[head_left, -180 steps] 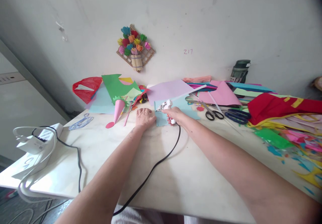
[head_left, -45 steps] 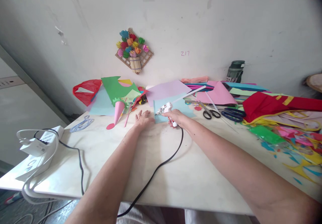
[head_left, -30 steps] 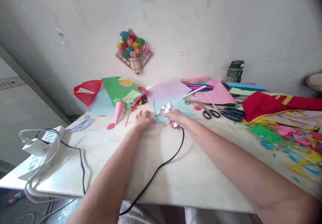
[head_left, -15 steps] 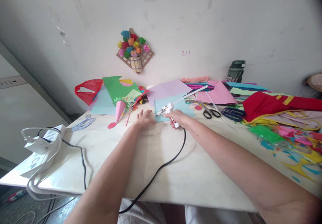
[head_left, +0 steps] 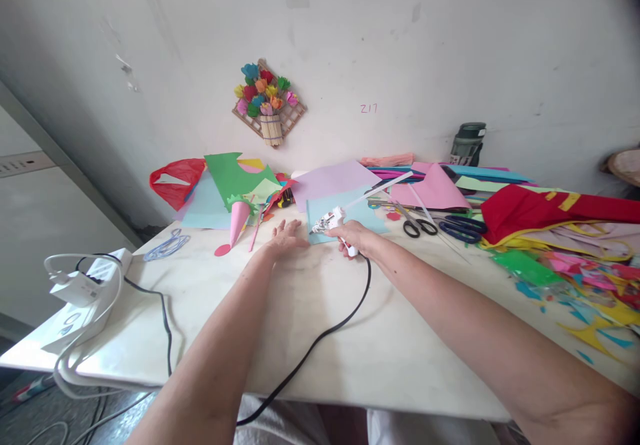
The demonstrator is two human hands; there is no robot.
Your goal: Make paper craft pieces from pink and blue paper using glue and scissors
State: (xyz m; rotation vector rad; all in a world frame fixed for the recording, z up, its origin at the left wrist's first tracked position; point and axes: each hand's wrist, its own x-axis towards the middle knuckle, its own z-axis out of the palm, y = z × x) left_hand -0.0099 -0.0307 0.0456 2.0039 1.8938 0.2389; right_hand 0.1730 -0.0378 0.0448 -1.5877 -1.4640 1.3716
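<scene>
My right hand [head_left: 350, 237] is wrapped round the handle of a white glue gun [head_left: 331, 221], which has a long clear glue stick [head_left: 383, 188] sticking out of its back. The gun's nozzle points left, at the left edge of a light blue sheet [head_left: 367, 216]. Just left of that sheet, my left hand [head_left: 289, 237] lies on the table with its fingers spread and holds nothing. Behind the blue sheet is a lilac sheet [head_left: 335, 181]. A pink paper cone with a green fringe [head_left: 239, 221] stands further left.
A black cord [head_left: 320, 333] runs from the gun over the table's front edge. At the right are black scissors [head_left: 420, 227], blue-handled scissors [head_left: 463, 228], red fabric [head_left: 525, 211] and paper scraps. A white power strip [head_left: 103, 285] sits at the left, near a coiled blue cord [head_left: 167, 245].
The nozzle has shifted very slightly toward the front along the blue sheet's left edge. My left hand has stayed in place, and the view has moved a little.
</scene>
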